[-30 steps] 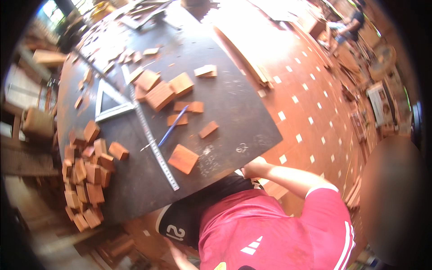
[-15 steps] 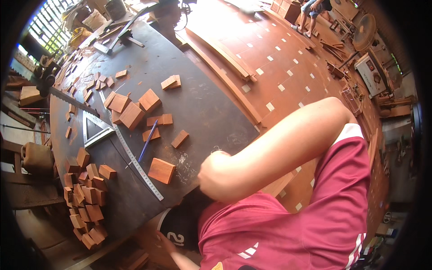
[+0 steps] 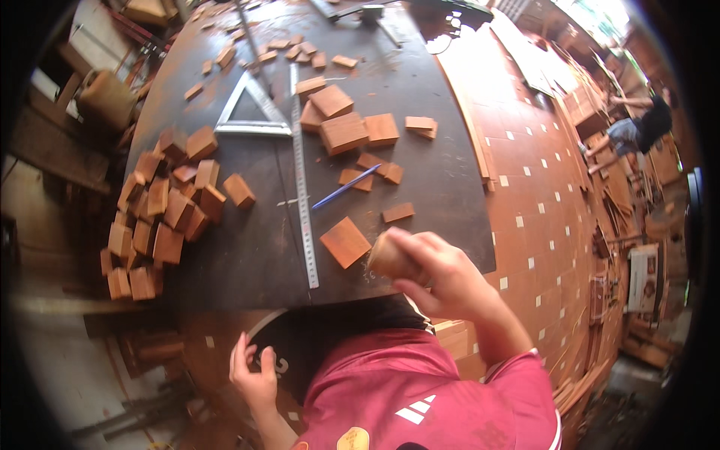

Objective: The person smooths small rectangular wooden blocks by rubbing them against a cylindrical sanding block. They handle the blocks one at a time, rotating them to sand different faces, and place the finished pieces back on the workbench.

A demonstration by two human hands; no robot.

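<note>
Right grip (image 3: 435, 274) closed round wooden piece (image 3: 391, 259)

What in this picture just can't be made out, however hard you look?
- Head view: the right hand wraps a small brown piece; its fingers hide its shape.
- The left hand lies low by the dark cloth; whether it touches is unclear.
- The steel ruler has marks too small to read.
- The far workers are blurred at the rim.

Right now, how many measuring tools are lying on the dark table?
2. A long steel ruler runs down the middle of the dark table; a metal triangle square lies against its upper left side. Others may hide among the wooden blocks.
</note>
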